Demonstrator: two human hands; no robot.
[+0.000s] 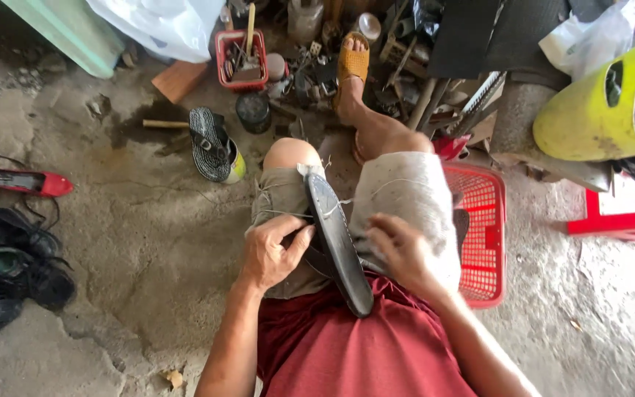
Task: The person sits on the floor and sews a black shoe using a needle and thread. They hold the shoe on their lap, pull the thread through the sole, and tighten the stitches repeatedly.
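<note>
The shoe sole [338, 246], dark and long, stands on edge between the person's knees, its toe pointing far and its heel resting near the red shirt. A cloth [406, 198] covers the right thigh beneath it.

The left hand [270, 252] is closed around the sole's left edge at mid-length, fingers curled onto it. The right hand [404, 254] rests on the cloth just right of the sole, fingers bent; whether it pinches a needle or thread cannot be told.

Pale thread [347, 200] runs from the far part of the sole across the cloth, and loose strands hang near the left knee. Judged from this, stitching along the sole's edge is in hand: the far portion appears threaded, while the near portion by the hands shows no visible stitches. How many stitches sit in place is too small to tell.

A red basket [483, 242] sits on the floor touching the right thigh. A second dark sole [211, 143] lies on a can at far left, well apart. A red shoe [22, 182] and black shoes [16, 265] lie at left, untouched.
</note>
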